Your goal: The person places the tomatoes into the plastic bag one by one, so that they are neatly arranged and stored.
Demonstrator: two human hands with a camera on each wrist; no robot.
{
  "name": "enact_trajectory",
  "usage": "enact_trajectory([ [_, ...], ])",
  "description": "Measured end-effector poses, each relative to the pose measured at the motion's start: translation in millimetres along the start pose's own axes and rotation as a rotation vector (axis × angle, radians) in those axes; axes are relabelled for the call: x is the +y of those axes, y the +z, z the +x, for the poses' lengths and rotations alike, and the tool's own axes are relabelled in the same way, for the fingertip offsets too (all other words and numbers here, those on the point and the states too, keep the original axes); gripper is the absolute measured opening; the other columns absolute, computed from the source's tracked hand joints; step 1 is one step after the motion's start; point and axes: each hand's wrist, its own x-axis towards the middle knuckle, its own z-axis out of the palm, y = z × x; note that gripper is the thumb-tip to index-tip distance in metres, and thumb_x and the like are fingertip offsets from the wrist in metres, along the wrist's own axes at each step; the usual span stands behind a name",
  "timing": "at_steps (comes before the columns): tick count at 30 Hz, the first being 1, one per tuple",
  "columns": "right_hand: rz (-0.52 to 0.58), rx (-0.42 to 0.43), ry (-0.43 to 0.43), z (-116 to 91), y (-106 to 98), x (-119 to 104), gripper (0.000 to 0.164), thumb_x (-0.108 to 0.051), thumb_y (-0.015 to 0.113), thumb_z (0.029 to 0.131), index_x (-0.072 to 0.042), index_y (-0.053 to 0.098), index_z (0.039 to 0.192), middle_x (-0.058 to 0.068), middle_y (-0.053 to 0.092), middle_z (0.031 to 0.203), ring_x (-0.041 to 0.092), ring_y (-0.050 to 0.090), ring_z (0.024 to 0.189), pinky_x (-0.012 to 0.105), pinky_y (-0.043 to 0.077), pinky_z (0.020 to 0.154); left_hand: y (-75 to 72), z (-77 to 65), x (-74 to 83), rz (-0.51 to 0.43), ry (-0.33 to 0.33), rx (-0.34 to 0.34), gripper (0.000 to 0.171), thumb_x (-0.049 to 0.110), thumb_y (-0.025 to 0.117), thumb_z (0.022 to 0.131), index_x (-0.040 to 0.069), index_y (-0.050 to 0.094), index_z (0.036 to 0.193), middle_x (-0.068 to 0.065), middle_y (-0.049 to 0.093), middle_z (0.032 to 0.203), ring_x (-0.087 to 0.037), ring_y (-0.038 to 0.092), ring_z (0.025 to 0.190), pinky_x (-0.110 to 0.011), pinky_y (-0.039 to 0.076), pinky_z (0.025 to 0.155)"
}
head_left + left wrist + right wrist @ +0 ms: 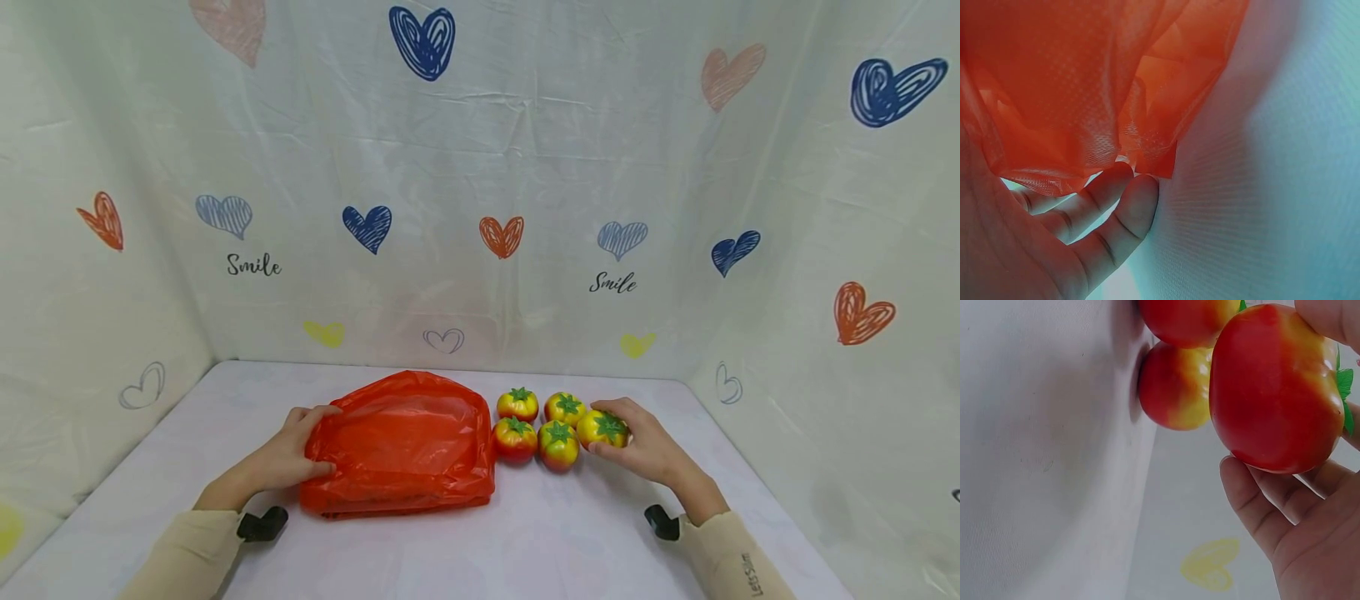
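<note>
A red plastic bag (405, 446) lies on the table, its left edge between the thumb and fingers of my left hand (288, 454). Up close in the left wrist view, the fingers (1116, 231) curl against the crinkled bag (1054, 94). My right hand (648, 446) grips a shiny red-yellow tomato (602, 428) with a green leafy top, thumb on one side and fingers on the other. The right wrist view shows that tomato (1275, 394) held up off the tabletop. Several similar tomatoes, among them a front one (558, 447), stand between the bag and my right hand.
The white tabletop (525, 550) is enclosed by a hanging pale curtain (465, 167) printed with hearts and "Smile". A back-row tomato (517, 404) stands close to the bag's right side. A black wrist device (262, 525) sits by the left cuff, another (662, 522) by the right.
</note>
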Motion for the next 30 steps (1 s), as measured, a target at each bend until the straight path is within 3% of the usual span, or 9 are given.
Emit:
enact_trajectory([
  [30,0.027,-0.007,-0.025,0,5,-23,0.058,-0.043,0.075,0.079,-0.016,0.058,0.128,-0.005,0.053,0.120,0.016,0.053,0.103,0.040,0.050,0.085,1.2,0.2,-0.5,-0.009,-0.016,-0.006,0.079,0.016,0.080,0.071,0.014,0.037,0.137,-0.021,0.032,0.125,-0.038,0.045,0.109,-0.052,0.051,0.081],
])
